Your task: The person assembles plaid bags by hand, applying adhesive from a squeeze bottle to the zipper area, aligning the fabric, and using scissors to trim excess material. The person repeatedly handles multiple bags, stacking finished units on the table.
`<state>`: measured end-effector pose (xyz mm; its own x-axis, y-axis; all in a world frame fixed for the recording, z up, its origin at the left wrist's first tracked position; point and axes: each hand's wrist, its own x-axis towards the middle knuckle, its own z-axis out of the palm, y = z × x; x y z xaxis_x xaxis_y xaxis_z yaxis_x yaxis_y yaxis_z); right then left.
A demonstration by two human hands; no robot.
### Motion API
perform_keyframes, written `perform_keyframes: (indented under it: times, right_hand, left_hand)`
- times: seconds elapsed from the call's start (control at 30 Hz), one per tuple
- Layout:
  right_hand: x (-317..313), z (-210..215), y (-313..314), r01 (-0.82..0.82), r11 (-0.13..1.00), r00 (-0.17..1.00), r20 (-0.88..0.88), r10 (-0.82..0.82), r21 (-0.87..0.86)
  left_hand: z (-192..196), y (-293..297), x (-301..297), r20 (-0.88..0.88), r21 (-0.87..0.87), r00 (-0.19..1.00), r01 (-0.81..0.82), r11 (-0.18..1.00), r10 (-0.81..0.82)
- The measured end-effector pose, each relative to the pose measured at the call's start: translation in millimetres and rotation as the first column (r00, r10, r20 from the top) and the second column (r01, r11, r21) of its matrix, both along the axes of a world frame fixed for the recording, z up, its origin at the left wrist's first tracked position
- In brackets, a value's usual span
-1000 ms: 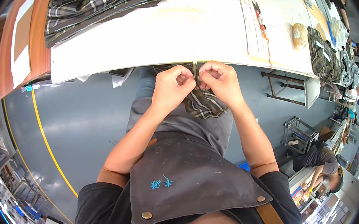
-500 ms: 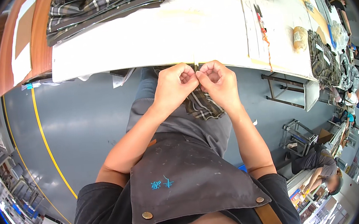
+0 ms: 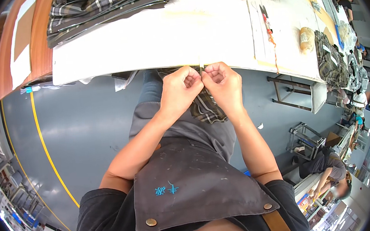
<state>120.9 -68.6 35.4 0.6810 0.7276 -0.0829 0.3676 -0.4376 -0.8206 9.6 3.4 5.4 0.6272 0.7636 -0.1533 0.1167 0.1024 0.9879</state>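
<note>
At the front edge of the white table, my left hand (image 3: 178,91) and my right hand (image 3: 224,87) meet with thumbs and fingers pinched. Between them is the narrow upper part of a dark plaid cloth piece (image 3: 208,111) with brown and pale lines. The rest of this cloth hangs below my fingers, in front of my grey apron (image 3: 191,177). A short pale strip (image 3: 201,62) sticks up just beyond the fingertips, against the table edge. My fingers hide the exact spot where they grip.
Ahead is the white tabletop (image 3: 142,44). Plaid pieces with zippers (image 3: 112,11) are stacked at its far left. To the right lie small red-handled snips (image 3: 266,21) with orange cord, a wrapped tan roll (image 3: 307,39) and plaid cloth (image 3: 331,61). A stool (image 3: 296,93) stands below.
Both hands keep their pinch on the plaid cloth in nearly the same place. The view has shifted slightly, and the hanging cloth has moved a little.
</note>
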Motion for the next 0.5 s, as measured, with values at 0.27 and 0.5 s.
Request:
perform_keyframes:
  times: [0.27, 0.5]
  right_hand:
    - [-8, -16, 4, 0.130, 0.991, 0.990, 0.043, -0.131, 0.028]
    - [-15, -6, -11, 0.030, 1.000, 0.995, -0.100, -0.030, 0.005]
  left_hand:
    - [-12, -7, 0, 0.094, -0.066, 0.996, -0.006, 0.998, 0.012]
    - [-24, -11, -1, 0.107, -0.206, 0.993, -0.030, 0.978, 0.053]
